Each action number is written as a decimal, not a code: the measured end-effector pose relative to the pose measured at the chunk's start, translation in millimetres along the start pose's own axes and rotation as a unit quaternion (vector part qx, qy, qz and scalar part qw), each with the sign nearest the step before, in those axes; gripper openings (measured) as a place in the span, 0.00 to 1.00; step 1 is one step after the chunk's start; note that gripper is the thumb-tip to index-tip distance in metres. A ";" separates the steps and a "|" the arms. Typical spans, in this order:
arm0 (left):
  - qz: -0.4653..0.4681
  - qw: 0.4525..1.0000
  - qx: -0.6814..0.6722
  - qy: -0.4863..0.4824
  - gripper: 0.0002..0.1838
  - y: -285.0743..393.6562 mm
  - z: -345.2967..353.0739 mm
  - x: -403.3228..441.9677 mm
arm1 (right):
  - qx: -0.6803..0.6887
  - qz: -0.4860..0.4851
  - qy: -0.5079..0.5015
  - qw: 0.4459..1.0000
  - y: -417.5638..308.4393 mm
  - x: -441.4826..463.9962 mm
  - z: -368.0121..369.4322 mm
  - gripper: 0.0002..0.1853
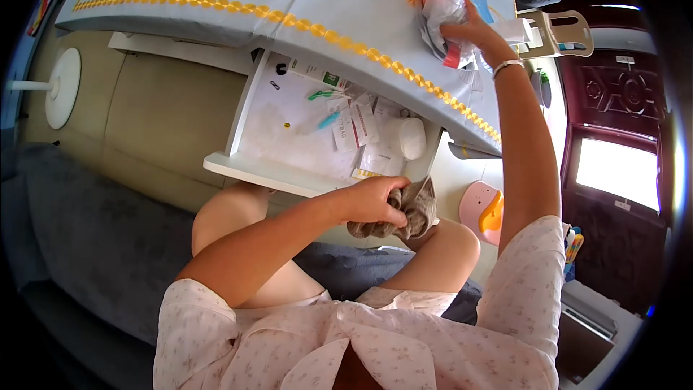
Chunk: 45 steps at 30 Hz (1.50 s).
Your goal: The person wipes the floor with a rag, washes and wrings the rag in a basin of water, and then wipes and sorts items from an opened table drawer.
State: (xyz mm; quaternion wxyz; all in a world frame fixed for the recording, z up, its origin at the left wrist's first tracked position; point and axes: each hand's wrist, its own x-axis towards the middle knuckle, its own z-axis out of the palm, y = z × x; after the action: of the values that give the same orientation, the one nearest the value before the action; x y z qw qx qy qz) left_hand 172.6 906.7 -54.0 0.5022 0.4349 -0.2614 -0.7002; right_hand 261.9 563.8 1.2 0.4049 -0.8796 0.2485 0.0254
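Observation:
In the head view, my left hand (377, 201) is closed around a bunched brownish-grey cloth (420, 211), held above my lap just in front of the open drawer (267, 170). The cloth is too crumpled for me to tell its exact kind. My right hand (473, 32) reaches out over the table (346, 11), its thumb and fingers gripping a crumpled clear plastic bag (442, 16) with red-pink ends. What the bag contains cannot be made out. Inside the drawer lie white packets (355, 126), a white round container (411, 138) and a green small item (322, 94).
A grey cloth with a gold dotted border covers the table. The drawer juts out over my knees. To the right are a pink stool (478, 206) with a yellow duck shape and a beige chair (567, 35). A dark sofa (94, 231) is behind, at left.

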 end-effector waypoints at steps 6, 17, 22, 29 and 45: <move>-0.014 0.993 -0.094 0.068 0.43 0.6 1.1 0.5 | -0.423 -0.072 0.114 0.896 -33.9 -24.1 -14.7 0.57; -0.028 0.994 -0.094 0.053 0.35 -17.9 5.2 12.1 | -0.340 -0.273 0.282 0.855 -57.0 -66.6 -21.6 0.30; -0.041 0.996 0.058 -0.045 0.34 -7.2 7.8 1.1 | -0.096 -0.141 0.037 0.985 -64.1 -164.9 75.9 0.12; 0.048 0.952 0.202 -0.223 0.32 -11.2 8.1 -4.0 | -0.241 0.007 -0.140 0.960 116.1 -140.1 216.2 0.37; 0.040 0.960 0.201 -0.190 0.32 -5.6 -3.2 -7.6 | 0.112 0.304 -0.114 0.939 143.7 -128.9 249.7 0.26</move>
State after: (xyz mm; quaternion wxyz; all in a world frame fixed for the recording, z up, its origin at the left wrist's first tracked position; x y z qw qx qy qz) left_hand 173.6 916.0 -57.3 0.3727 0.3748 -0.5046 -0.6827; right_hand 122.4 719.7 -235.2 0.4993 -0.7020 0.4580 0.2193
